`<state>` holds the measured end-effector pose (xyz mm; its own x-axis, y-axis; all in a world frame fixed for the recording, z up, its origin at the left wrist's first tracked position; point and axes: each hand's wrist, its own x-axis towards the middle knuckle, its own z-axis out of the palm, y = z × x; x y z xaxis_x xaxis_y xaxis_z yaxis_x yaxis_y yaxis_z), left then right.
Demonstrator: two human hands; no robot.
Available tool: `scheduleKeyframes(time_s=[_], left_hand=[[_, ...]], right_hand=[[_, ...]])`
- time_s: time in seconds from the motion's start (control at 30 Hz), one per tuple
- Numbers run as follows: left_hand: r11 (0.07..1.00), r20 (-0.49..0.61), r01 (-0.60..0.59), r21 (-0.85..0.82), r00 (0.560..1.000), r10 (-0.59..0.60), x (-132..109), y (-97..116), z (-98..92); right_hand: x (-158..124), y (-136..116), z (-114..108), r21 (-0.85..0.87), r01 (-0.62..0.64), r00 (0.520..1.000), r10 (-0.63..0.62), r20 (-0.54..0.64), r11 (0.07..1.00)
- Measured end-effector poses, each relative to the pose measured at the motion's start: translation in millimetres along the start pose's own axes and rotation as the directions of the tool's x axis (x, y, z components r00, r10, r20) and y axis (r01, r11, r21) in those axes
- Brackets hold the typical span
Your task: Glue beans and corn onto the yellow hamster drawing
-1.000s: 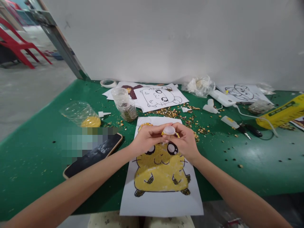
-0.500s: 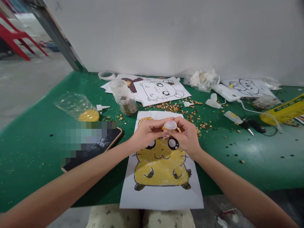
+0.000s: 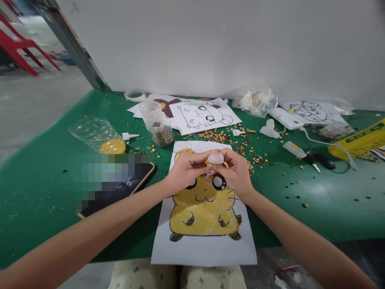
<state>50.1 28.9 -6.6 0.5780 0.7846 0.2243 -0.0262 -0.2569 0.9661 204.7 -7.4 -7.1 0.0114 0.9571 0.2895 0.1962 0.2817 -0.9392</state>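
Note:
A small bottle [image 3: 215, 158] with a pale round base is pinched between both hands, its narrow tip pointing down. My left hand [image 3: 188, 166] grips it from the left, my right hand [image 3: 236, 168] from the right, with fingertips nearly meeting. Below them lies a white sheet [image 3: 204, 253] with a hamster picture [image 3: 201, 216], its body covered in yellow grains and its feet dark. The hands hide the top of the hamster's head and part of its left eye.
Loose grains [image 3: 216, 135] lie behind the sheet. Clear jars [image 3: 156, 124], a phone [image 3: 120, 188] and a yellow-lidded container [image 3: 112, 146] stand left. Other drawings [image 3: 204, 114], a glue bottle [image 3: 294, 149], keys [image 3: 323, 160], a white device [image 3: 288, 117] and a yellow packet [image 3: 357, 140] lie beyond and right.

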Motion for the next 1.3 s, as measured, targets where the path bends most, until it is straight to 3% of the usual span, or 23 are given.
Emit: scheduleKeyframes(time_s=[0.7, 1.3], left_hand=[[0.999, 0.019, -0.034, 0.01, 0.999, 0.034, -2.2, -1.4, -3.5], [1.0, 0.001, 0.015, -0.024, 1.0, -0.015, -2.3, 0.4, -1.0]], right_hand=[[-0.2, 2.1, 1.1, -0.028, 0.003, 1.0, -0.003, 0.008, 1.0], [-0.7, 1.2, -1.5, -0.08, -0.038, 0.999, 0.04, 0.028, 0.996]])
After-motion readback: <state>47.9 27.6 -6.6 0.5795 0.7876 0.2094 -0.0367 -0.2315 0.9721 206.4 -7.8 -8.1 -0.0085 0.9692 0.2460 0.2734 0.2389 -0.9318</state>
